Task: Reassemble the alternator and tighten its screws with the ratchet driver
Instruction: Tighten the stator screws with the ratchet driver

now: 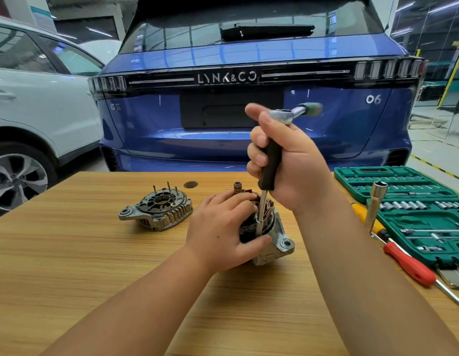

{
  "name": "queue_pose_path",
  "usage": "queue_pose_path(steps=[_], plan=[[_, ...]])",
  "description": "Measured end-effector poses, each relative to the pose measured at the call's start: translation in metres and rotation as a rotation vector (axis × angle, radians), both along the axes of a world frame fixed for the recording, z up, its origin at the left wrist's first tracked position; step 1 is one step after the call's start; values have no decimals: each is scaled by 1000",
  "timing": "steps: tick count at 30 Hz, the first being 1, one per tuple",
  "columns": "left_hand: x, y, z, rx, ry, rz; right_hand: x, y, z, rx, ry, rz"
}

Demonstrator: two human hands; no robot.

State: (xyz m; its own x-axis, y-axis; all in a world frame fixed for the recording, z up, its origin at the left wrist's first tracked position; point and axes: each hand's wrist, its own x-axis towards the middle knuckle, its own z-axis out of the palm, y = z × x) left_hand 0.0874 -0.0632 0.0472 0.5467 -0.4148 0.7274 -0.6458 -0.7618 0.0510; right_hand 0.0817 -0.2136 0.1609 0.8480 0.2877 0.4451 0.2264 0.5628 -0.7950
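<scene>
The alternator body [278, 238], silver housing with copper windings and a shaft sticking up, stands in the middle of the wooden table [94, 253]. My left hand [223, 232] grips it around the windings. My right hand [287, 160] holds the black grip of a driver extension [261, 209] that stands upright with its tip down on the alternator's edge. A ratchet head [287, 114] with a green-ended handle sits on top of that extension. The alternator's separate end cover [156, 210] lies to the left with several long bolts sticking up.
An open green socket set case [413, 209] lies at the right, with a tall socket [375, 204] standing in it. A red-handled screwdriver [408, 265] and a yellow-handled one [362, 210] lie beside it. A blue car [249, 98] stands right behind the table, a white car [30, 111] at left.
</scene>
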Motion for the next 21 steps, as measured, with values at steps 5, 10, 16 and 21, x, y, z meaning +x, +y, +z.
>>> queue_pose_path(steps=[5, 10, 16, 21], plan=[[1, -1, 1, 5, 9, -11, -2, 7, -8, -11, -276, -21], [-2, -2, 1, -1, 9, 7, -1, 9, -10, -29, -333, 43], [-3, -2, 0, -5, 8, 10, 2, 1, -11, 84, -262, 257], [-2, -2, 1, -13, -31, -4, 0, 5, -6, 58, -159, 186]])
